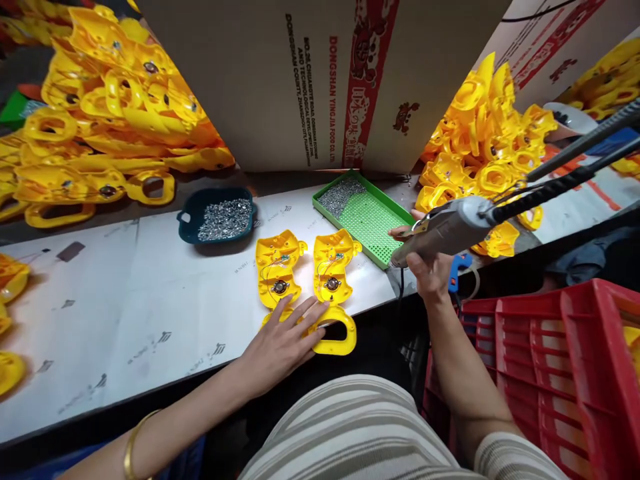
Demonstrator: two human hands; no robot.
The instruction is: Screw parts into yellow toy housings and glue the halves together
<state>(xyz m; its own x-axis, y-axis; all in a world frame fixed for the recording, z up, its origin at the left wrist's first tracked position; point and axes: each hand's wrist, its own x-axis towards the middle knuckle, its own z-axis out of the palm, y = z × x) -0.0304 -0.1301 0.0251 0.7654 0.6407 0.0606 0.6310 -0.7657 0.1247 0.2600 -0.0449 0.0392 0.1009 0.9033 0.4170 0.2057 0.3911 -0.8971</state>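
Observation:
Two yellow plastic shells lie side by side on the white board, the left shell (278,263) and the right shell (332,261), each with wires and a round metal part inside. My left hand (287,340) rests with spread fingers across their lower ends, beside the handle loop of the right one. My right hand (431,273) is wrapped round a grey electric screwdriver (440,230), whose tip end points down at the near corner of the green tray (383,217). Small screws (341,197) are heaped in that tray's far left part.
A dark bowl of screws (225,219) stands left of the tray. Piles of yellow shells lie at the back left (125,107) and back right (493,140). A tall cardboard box (320,80) stands behind. A red crate (540,353) is at the right.

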